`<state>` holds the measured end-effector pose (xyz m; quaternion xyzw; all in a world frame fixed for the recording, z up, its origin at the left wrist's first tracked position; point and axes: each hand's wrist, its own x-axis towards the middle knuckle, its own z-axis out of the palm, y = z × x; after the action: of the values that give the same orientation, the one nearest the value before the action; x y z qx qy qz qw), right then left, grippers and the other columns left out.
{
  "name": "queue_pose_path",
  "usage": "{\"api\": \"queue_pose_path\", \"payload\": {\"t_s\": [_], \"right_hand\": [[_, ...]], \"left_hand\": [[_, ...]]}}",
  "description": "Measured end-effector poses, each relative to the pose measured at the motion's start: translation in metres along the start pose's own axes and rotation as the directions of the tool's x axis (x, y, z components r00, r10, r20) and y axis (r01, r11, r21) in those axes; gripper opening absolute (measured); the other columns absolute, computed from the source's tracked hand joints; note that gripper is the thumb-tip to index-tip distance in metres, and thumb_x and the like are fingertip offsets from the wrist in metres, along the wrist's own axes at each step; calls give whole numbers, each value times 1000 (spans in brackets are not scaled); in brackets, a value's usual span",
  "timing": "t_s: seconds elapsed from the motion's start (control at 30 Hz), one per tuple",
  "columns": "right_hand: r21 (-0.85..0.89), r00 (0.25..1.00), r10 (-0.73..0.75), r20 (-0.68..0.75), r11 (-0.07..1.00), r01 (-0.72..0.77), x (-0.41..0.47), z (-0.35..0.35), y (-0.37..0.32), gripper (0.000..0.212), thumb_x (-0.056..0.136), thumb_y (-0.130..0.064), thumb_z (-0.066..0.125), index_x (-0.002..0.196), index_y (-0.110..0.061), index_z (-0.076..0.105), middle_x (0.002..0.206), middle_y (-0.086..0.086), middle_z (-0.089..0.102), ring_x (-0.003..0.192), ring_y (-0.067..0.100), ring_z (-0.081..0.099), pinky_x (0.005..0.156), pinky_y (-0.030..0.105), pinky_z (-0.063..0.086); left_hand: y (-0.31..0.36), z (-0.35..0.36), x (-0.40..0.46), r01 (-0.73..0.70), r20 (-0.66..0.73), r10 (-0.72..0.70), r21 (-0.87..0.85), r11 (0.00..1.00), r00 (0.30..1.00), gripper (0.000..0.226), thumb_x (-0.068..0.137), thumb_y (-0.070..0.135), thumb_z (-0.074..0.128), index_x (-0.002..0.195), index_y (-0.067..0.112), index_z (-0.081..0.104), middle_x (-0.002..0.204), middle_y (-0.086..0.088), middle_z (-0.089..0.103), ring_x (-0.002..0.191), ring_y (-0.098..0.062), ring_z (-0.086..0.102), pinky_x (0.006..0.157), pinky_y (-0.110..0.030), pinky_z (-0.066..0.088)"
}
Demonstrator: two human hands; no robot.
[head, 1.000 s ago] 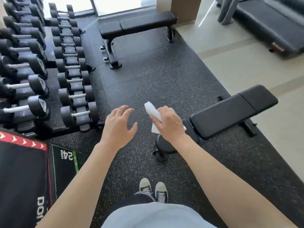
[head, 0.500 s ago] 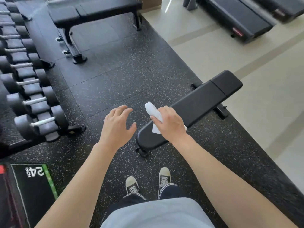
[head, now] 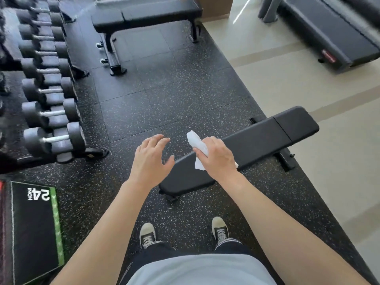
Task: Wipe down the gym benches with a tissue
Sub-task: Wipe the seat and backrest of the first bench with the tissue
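Speckled rubber floor (head: pixel 168 95) carries the near bench (head: pixel 257 142). I note the right hand (head: pixel 216 157) gripping a tissue (head: pixel 195 140) above it; the left hand (head: pixel 150 161) hangs loosely spread.

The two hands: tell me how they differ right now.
The right hand grips a white tissue; the left hand holds nothing. The right hand's fingers curl round the tissue, while the left hand's fingers are spread and relaxed. The right hand is over the near bench; the left hand is over the floor beside the bench's end. Both are bare and reach forward at a similar height in the picture.
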<state>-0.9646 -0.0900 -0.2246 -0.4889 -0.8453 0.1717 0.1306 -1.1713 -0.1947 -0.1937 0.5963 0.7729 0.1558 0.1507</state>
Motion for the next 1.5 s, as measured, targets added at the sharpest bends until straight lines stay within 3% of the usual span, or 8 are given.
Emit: {"api": "queue_pose_path", "payload": {"t_s": [0.1, 0.2, 0.4, 0.67, 0.97, 1.27, 1.5], "right_hand": [[18, 998, -52, 41, 999, 51, 0, -13, 39, 35, 102, -48, 54, 102, -13, 60, 97, 2, 60, 91, 24, 53, 71, 39, 47], [40, 990, -116, 79, 993, 113, 0, -19, 68, 35, 102, -48, 55, 104, -13, 61, 97, 2, 61, 90, 24, 55, 68, 36, 42], [44, 971, -186, 147, 982, 181, -2, -5, 83, 36, 103, -49, 53, 102, -14, 60, 96, 1, 59, 90, 24, 54, 70, 38, 44], [40, 948, -253, 191, 967, 250, -13, 87, 72, 33, 102, -47, 56, 108, -15, 62, 98, -1, 60, 90, 22, 54, 69, 36, 44], [79, 945, -302, 129, 953, 293, -7, 225, 94, 36, 102, -44, 58, 128, -19, 60, 109, -5, 66, 97, 18, 58, 73, 33, 46], [37, 927, -375, 22, 926, 375, 17, 356, 135, 27, 94, -33, 70, 119, -23, 66, 87, -6, 59, 79, 19, 54, 63, 40, 52], [-58, 845, -526, -97, 850, 523, 39, 434, 148, 24, 89, -33, 69, 112, -27, 69, 78, -8, 48, 72, 17, 48, 55, 34, 46]], "left_hand": [[39, 26, -4, 55, -10, -55, 6, 998, 998, 58, 96, 40, 66, 148, 16, 56, 155, -6, 51, 144, -29, 44, 117, -51, 40], [63, 45, -14, 124, -50, -124, -8, 992, 991, 57, 95, 38, 68, 147, 16, 57, 153, -6, 53, 142, -31, 46, 116, -53, 42], [59, 68, -39, 222, -115, -222, -15, 975, 968, 57, 95, 36, 69, 146, 14, 58, 152, -8, 54, 141, -32, 47, 117, -53, 41], [-11, 119, -56, 248, -206, -254, -53, 967, 945, 57, 94, 32, 72, 146, 12, 58, 151, -9, 55, 139, -33, 48, 115, -54, 42], [-103, 249, -60, 310, -193, -324, -101, 945, 926, 58, 94, 33, 72, 147, 12, 58, 152, -6, 53, 141, -30, 46, 116, -55, 41], [-181, 390, -31, 319, -179, -349, -177, 931, 920, 58, 93, 35, 72, 147, 17, 58, 152, 0, 52, 142, -24, 45, 118, -53, 40], [-249, 464, -9, 288, -213, -312, -133, 948, 926, 53, 93, 34, 73, 142, 17, 63, 149, 1, 56, 140, -24, 48, 119, -51, 39]]}}
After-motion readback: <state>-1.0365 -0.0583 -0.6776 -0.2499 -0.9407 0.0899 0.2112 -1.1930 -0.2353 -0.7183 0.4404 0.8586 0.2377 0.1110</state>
